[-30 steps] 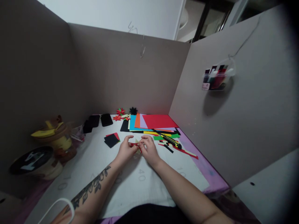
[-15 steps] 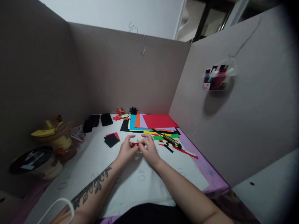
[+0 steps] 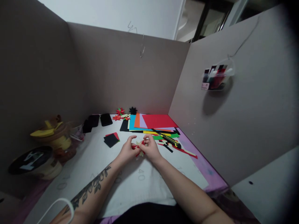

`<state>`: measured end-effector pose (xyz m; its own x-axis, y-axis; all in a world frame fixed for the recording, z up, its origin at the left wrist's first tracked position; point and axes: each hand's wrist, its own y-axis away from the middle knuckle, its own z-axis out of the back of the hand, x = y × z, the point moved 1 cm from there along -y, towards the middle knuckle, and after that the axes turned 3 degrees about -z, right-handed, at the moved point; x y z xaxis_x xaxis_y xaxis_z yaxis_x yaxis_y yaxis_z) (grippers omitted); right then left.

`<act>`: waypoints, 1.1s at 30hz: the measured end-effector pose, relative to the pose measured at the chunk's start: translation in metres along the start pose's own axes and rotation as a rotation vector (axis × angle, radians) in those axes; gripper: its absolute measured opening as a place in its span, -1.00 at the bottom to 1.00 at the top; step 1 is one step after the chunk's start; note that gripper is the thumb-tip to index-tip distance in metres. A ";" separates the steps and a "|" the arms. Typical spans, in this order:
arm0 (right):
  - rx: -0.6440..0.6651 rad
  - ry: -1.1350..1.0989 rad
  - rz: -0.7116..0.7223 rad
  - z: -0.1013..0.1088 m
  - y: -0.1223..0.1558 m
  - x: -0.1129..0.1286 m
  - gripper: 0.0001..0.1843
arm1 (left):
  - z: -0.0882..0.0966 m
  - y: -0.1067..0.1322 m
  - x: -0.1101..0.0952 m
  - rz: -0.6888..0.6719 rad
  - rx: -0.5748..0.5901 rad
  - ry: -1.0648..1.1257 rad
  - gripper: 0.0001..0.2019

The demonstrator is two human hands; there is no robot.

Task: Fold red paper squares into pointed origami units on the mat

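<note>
Between my hands, just above the white table sheet, is a small folded paper star in red and cream. My left hand pinches its left side, with the index finger raised and curved. From the right, my right hand grips the star with thumb and fingers, partly covering it. Left of my hands lie black paper squares with a red square peeking out behind. Beyond stand finished paper stars: a red and green one, a black one and a red one.
Coloured paper sheets are stacked at the back right. A yellow and black utility knife lies near paper strips. Dark phone-like slabs rest at the back left. Pots stand left; a plastic cup hangs right.
The star has turned in my fingers, so more of its red and cream points show. My right hand has shifted slightly; both hands keep hold of it.
</note>
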<state>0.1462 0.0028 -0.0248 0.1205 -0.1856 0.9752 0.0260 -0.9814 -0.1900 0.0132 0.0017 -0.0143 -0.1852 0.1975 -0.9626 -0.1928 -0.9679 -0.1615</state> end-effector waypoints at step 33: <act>-0.047 0.532 0.501 0.005 0.005 0.014 -0.84 | 0.009 -0.002 -0.004 -0.103 -0.110 0.002 -0.51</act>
<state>0.1531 -0.0040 -0.0130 -0.3922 -0.5991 0.6980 0.0503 -0.7717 -0.6340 0.0059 0.0043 -0.0082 -0.1680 0.2963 -0.9402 -0.1043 -0.9537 -0.2820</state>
